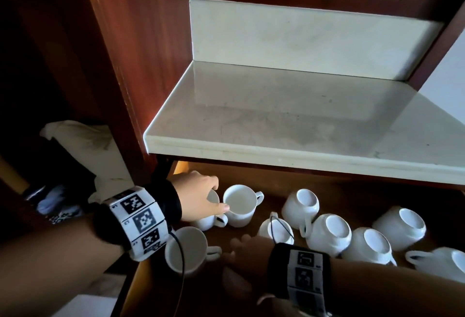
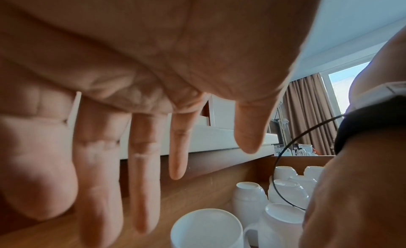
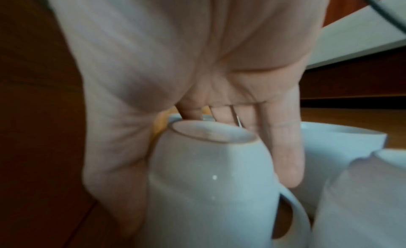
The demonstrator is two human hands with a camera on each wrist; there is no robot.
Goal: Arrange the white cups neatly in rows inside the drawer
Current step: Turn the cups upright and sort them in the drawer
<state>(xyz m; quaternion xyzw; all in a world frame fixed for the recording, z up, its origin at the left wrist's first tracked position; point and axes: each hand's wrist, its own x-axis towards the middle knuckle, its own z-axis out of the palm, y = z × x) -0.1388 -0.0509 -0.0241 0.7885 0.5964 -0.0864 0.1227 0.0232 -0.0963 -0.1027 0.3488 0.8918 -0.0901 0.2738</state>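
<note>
**Hands over the cup drawer**

Left hand reaches to the drawer's 10 o'clock, fingers straight and spread above an upright cup, gripping nothing; right hand, blurred at 6 o'clock, wraps an inverted cup; more inverted cups crowd 3 o'clock, below the counter.

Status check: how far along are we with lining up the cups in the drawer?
Early. Done: three upright cups sit grouped at the left end of the drawer, not yet in a straight row. In hand: the right hand has its grip on an upside-down cup; the left hand is open over the upright ones. Left: the scattered cups on the right, bottoms up at odd angles, need lining up.
</note>
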